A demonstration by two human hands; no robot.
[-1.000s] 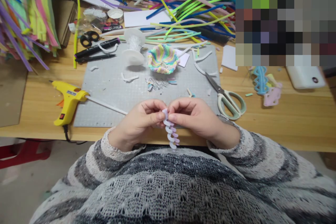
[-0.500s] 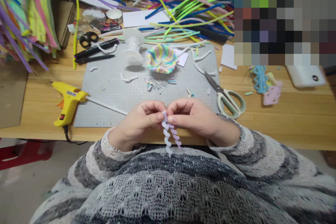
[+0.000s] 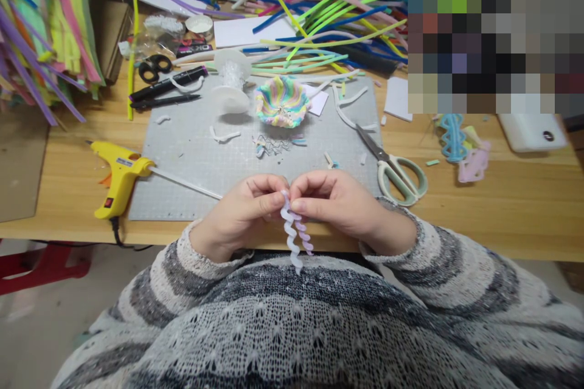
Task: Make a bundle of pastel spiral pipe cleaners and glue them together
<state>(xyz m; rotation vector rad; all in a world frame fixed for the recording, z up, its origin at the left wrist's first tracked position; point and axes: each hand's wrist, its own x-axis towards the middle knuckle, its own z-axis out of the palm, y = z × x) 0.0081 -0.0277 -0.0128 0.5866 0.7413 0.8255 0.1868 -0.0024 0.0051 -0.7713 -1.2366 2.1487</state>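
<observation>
Head view: we see a spool (image 3: 231, 99), perhaps of thread (image 3: 232, 75); left hand (image 3: 249, 202) and right hand (image 3: 333, 199) meet, pinching curled strips (image 3: 292, 242).

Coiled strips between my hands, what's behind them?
Behind the coiled strips show the wooden table and the knitted sweater. What the left hand and right hand cover can't be seen.

A white pipe cleaner (image 3: 294, 248), fuzzy and wound into a loose corkscrew, hangs at six o'clock from the centre of the view, its free end pointing between five and six o'clock. Just beside it, on its three o'clock side, a lilac pipe cleaner (image 3: 303, 235) coils likewise and points to five o'clock, ending higher; their tops meet, pinched and partly hidden, while their lower ends hang apart.
</observation>
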